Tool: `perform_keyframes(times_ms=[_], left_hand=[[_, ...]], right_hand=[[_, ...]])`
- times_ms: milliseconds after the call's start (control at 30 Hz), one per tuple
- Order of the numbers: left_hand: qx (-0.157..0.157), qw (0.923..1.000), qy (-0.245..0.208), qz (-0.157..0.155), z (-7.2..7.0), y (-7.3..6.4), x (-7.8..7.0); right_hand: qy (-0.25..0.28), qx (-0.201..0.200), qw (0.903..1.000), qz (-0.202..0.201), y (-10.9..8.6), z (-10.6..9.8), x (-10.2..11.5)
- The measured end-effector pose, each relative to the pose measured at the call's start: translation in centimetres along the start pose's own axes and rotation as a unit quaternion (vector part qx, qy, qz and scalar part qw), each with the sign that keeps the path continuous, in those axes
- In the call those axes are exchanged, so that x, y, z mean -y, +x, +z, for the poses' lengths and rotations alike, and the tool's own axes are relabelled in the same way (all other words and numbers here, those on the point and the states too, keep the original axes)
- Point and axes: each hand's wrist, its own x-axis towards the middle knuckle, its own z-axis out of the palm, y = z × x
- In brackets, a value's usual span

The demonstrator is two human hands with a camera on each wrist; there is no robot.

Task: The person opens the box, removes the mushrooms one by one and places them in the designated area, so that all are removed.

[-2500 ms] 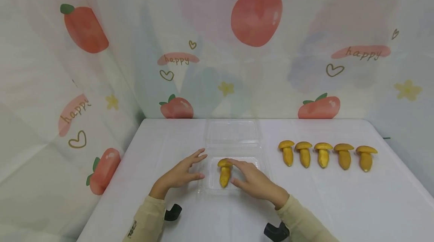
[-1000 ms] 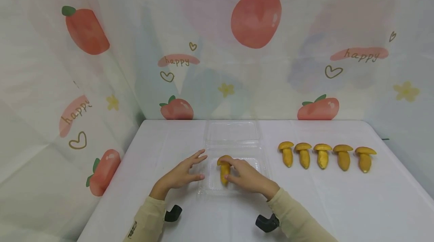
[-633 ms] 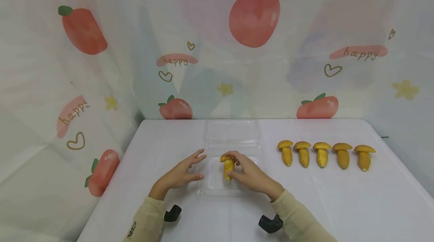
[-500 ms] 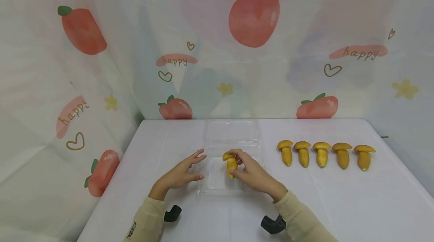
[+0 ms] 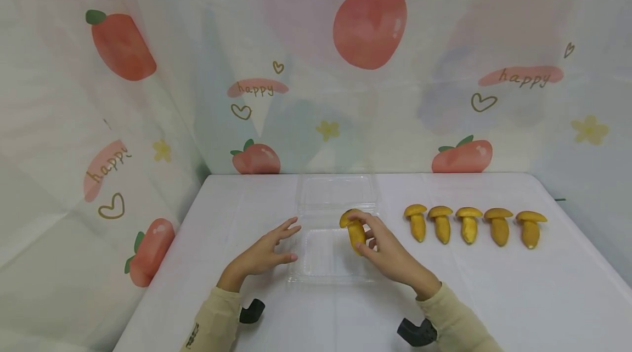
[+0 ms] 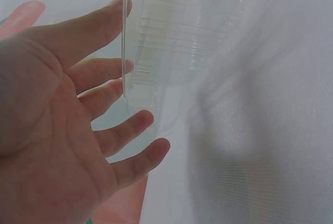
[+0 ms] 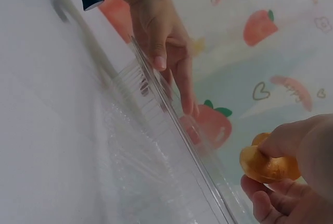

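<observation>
A yellow mushroom [image 5: 356, 234] with a rounded cap is pinched between the thumb and fingers of my right hand [image 5: 390, 253], over the right part of a clear plastic box [image 5: 321, 275]. In the right wrist view the same mushroom [image 7: 265, 165] sits at the fingertips, above the box rim [image 7: 197, 159]. My left hand [image 5: 261, 250] has its fingers spread at the box's left side. The left wrist view shows that hand's fingertips [image 6: 129, 66] at the box's clear wall [image 6: 166, 41]; whether every finger touches cannot be told.
Several more yellow mushrooms [image 5: 469, 226] lie in a row on the white table [image 5: 469, 297] to the right. The clear lid [image 5: 338, 192] lies open behind the box. A patterned cloth wall [image 5: 306, 39] rises beyond the table's far edge.
The right hand has taken hold of the mushroom that lay in the box and lifted it up and to the right. The left hand has stayed in place.
</observation>
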Motion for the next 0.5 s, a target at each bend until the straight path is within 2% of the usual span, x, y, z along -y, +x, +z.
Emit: perform_keyframes(times_ms=[500], left_hand=[[0.0,1.0,-0.002,0.005,0.0,0.0,0.0]], right_hand=[[-0.047,-0.058,0.9972,-0.002,-2.2,-3.4,-0.6]])
